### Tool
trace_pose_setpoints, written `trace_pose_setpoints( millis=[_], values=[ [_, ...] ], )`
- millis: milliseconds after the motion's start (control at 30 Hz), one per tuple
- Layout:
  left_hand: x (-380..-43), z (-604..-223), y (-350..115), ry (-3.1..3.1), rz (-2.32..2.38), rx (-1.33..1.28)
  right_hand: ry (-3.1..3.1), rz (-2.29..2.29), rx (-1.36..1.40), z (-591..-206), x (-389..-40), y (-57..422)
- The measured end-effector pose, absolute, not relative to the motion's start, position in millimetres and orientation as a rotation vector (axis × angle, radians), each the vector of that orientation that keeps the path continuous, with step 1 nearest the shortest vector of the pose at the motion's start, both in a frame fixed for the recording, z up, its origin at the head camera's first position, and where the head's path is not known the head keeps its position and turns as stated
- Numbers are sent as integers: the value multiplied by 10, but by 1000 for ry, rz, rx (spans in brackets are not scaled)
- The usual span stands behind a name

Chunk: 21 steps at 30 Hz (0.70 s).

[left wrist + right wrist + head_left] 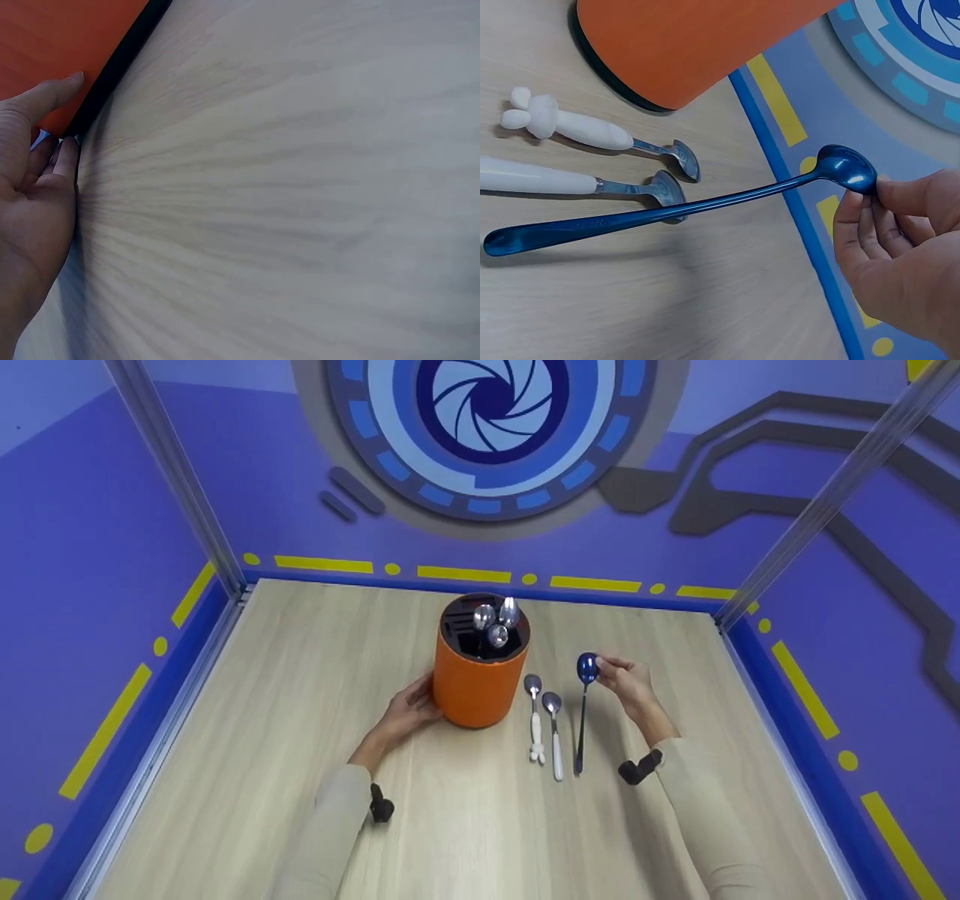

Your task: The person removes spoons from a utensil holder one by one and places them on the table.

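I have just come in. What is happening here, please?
A person's right hand pinches a blue spoon by its bowl. The left hand rests against the side of an orange holder, where three spoons stand with bowls up. Two spoons with white handles lie on the table beside the holder.

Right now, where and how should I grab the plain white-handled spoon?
Probably pinch the plain white-handled spoon by its metal bowl, coming from above. It lies flat between the ornament-ended white spoon and the blue long-handled spoon, bowl pointing away from you. The upright spoons in the orange utensil holder stand bowl-up, so this should leave the handle free.
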State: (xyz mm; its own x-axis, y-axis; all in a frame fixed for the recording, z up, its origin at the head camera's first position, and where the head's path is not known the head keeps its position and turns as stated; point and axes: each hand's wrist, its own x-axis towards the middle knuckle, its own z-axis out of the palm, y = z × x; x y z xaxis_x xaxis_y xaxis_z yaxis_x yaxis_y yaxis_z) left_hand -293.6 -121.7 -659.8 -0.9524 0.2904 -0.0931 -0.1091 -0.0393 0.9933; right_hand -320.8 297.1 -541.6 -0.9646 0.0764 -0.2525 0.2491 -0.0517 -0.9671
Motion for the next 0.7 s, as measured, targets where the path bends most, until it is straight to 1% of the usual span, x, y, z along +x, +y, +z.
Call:
trace_pose_setpoints(
  millis=[167,400,700],
  values=[
    [-2918,-6603,-1249,1964,2075,165,2058,-2188,351,-5533,-3223,2936],
    [-2917,-6604,-1232,1932,2097,186,2002,-2264,212,-5607,-3213,2986],
    [-2941,-6610,-1201,1946,2103,206,2060,-2144,430,-5725,-3362,2947]
  ],
)
